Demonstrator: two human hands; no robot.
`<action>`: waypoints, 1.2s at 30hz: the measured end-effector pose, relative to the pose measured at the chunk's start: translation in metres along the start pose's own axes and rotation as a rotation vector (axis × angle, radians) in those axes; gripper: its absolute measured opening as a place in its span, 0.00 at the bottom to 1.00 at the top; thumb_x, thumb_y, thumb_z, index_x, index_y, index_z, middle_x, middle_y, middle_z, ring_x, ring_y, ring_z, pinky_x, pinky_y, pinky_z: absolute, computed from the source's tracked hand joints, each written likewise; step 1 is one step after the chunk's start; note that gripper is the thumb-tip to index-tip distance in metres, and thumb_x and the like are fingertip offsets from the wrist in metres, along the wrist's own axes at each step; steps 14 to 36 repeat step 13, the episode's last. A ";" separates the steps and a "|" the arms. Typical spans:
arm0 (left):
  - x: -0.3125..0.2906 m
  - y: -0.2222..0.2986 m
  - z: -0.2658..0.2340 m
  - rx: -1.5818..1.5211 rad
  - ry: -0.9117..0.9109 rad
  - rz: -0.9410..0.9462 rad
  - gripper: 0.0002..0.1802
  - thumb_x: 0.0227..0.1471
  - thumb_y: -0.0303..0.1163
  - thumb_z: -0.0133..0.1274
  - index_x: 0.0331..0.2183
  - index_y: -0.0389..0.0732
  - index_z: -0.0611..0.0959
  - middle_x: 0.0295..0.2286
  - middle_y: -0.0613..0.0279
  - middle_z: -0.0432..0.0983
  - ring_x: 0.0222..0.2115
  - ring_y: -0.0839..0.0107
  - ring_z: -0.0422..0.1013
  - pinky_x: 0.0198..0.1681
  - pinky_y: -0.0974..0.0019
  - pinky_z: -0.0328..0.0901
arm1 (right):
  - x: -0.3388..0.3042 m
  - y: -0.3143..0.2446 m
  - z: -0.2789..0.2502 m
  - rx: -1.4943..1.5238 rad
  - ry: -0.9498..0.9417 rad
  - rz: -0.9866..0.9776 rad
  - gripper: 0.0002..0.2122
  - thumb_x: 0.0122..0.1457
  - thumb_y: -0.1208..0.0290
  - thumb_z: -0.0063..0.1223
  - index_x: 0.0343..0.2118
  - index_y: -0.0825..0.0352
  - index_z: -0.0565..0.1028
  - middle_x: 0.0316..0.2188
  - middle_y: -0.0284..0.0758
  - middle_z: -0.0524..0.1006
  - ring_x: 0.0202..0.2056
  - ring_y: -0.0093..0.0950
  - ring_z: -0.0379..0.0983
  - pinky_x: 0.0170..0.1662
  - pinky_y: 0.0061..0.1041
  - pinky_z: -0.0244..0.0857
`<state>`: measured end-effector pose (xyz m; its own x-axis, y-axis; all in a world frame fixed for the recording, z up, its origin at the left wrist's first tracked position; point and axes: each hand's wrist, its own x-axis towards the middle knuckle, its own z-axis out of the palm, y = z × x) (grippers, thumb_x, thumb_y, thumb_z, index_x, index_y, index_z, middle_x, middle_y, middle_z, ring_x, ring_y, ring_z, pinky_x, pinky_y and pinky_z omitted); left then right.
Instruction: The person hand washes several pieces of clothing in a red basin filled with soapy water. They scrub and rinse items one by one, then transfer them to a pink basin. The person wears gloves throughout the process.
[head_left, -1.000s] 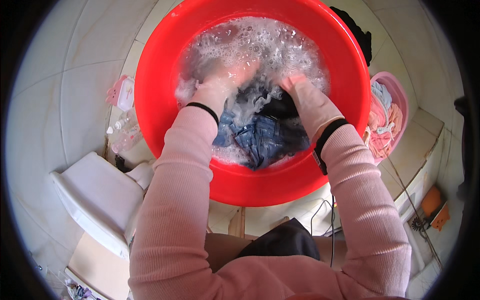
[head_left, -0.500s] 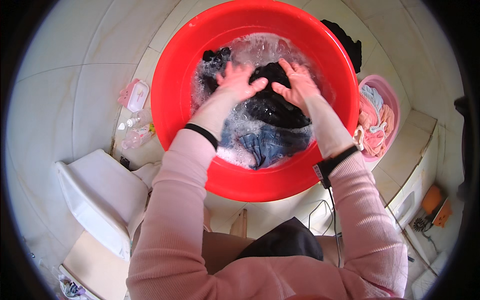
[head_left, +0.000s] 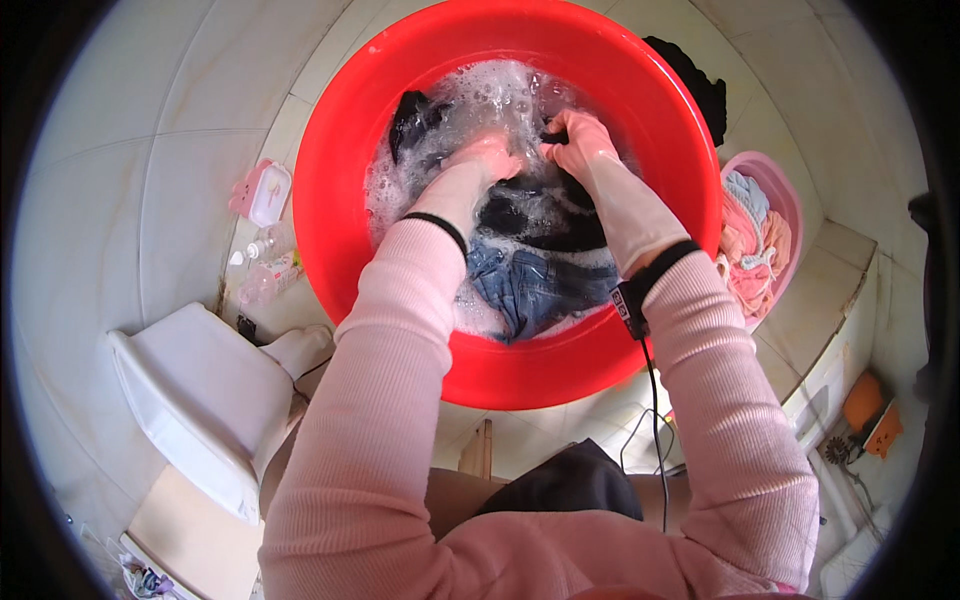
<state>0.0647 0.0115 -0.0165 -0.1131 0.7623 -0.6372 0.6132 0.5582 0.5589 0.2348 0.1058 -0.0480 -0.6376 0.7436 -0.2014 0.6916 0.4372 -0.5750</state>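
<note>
A wide red basin (head_left: 345,110) holds sudsy water and wet clothes. My left hand (head_left: 487,155) is pushed into the foam beside a black garment (head_left: 545,215), and its fingertips are hidden by water. My right hand (head_left: 585,145) curls its fingers and thumb around a dark fold of that garment. Toward the near rim float blue jeans (head_left: 535,290), half under the suds. Another dark piece of cloth (head_left: 412,122) surfaces on the left side of the water. Both wrists carry black bands.
Right of the basin stands a pink tub (head_left: 790,205) with pink and pale clothes; a black cloth (head_left: 695,85) lies behind. On the left are a pink-and-white box (head_left: 262,193), clear bottles (head_left: 268,278) and a white toilet (head_left: 190,400). A cable (head_left: 655,420) hangs from my right wrist.
Both hands have gone from spread above the clothes down into the water. My right hand has closed on the black garment, and my left hand has shifted right.
</note>
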 end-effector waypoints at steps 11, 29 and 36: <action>-0.086 -0.002 0.085 0.062 0.304 0.126 0.31 0.46 0.31 0.60 0.54 0.41 0.75 0.63 0.45 0.54 0.65 0.50 0.47 0.65 0.60 0.50 | -0.104 -0.012 0.015 0.932 0.155 0.506 0.13 0.41 0.86 0.65 0.22 0.67 0.69 0.27 0.35 0.70 0.27 0.28 0.63 0.34 0.44 0.73; -0.088 0.001 0.094 -0.474 0.259 0.003 0.33 0.47 0.31 0.59 0.57 0.45 0.73 0.65 0.49 0.43 0.65 0.50 0.47 0.62 0.51 0.54 | -0.121 -0.023 -0.008 0.458 -0.018 0.449 0.12 0.40 0.83 0.68 0.23 0.66 0.73 0.31 0.40 0.74 0.29 0.34 0.68 0.37 0.45 0.74; -0.088 0.001 0.094 -0.474 0.259 0.003 0.33 0.47 0.31 0.59 0.57 0.45 0.73 0.65 0.49 0.43 0.65 0.50 0.47 0.62 0.51 0.54 | -0.121 -0.023 -0.008 0.458 -0.018 0.449 0.12 0.40 0.83 0.68 0.23 0.66 0.73 0.31 0.40 0.74 0.29 0.34 0.68 0.37 0.45 0.74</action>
